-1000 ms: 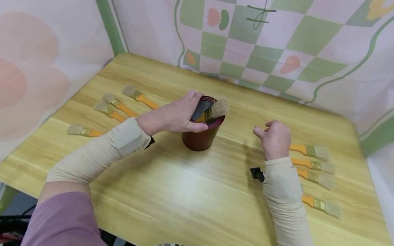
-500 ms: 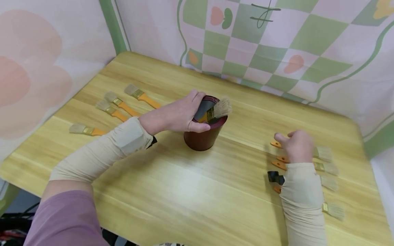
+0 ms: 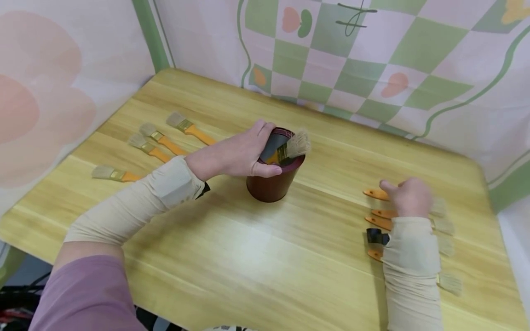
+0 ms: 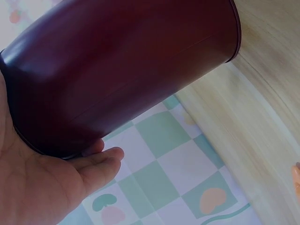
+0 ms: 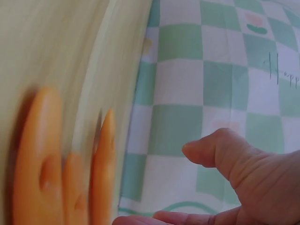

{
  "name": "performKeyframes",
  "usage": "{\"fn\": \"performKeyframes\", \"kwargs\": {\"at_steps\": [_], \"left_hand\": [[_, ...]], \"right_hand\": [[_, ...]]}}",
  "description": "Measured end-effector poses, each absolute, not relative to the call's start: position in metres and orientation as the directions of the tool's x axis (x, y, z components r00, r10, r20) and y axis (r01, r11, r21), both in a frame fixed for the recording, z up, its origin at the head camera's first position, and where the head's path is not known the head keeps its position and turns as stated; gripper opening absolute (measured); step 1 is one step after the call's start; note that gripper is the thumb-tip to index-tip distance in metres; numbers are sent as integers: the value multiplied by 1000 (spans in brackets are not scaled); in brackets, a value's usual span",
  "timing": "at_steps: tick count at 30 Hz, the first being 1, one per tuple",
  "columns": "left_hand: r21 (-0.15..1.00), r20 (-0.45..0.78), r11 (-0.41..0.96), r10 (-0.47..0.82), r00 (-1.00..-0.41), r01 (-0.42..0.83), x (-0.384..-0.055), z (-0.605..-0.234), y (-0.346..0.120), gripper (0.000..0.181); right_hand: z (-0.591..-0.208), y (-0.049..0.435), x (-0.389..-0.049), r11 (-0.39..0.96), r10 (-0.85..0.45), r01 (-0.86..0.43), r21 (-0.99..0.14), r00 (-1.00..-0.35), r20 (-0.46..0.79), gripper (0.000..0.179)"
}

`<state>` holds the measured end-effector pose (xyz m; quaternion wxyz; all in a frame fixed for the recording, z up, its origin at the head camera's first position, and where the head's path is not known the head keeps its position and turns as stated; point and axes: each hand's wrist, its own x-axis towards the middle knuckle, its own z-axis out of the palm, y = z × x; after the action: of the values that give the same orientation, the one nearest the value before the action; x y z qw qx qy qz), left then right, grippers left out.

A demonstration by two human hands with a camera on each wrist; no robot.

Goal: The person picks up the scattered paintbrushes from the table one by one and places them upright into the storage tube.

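A dark red, tapered leather-look bucket stands upright near the middle of the table. My left hand grips its rim from the left, with the thumb on the near side and fingers along the far side. Inside leans one paintbrush, bristles up over the right edge. Over at the right, my right hand hovers above or touches the farthest paintbrush of a column; contact cannot be told. In the right wrist view its thumb and fingers are spread apart, beside several orange handles.
Several more flat brushes with orange handles lie at the left, among them a nearest brush and a farthest brush. Other right-hand brushes lie partly under my right forearm. A checkered cloth wall borders the wooden table.
My right hand has moved right, from beside the brush column to over its farthest brush. The left hand and bucket have stayed in place.
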<state>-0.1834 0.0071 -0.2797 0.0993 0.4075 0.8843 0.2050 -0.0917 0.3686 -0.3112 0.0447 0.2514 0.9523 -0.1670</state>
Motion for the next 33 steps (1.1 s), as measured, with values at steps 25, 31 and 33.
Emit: {"fn": "performKeyframes", "kwargs": {"at_steps": [25,31,33], "left_hand": [[451,6,577,761,-649,681,-183,-280,7,92],[465,-15,591,750,-662,659,-182,-279,5,95],[465,-14,593,748,-664,658,-182,-279,4,96]], "right_hand": [[-317,408,-93,801,561,597,-44,-775,-292,59],[-313,410,-106,808,564,582,88,-723,-400,74],[-312,411,-109,809,562,580,94,-718,-412,73]]}}
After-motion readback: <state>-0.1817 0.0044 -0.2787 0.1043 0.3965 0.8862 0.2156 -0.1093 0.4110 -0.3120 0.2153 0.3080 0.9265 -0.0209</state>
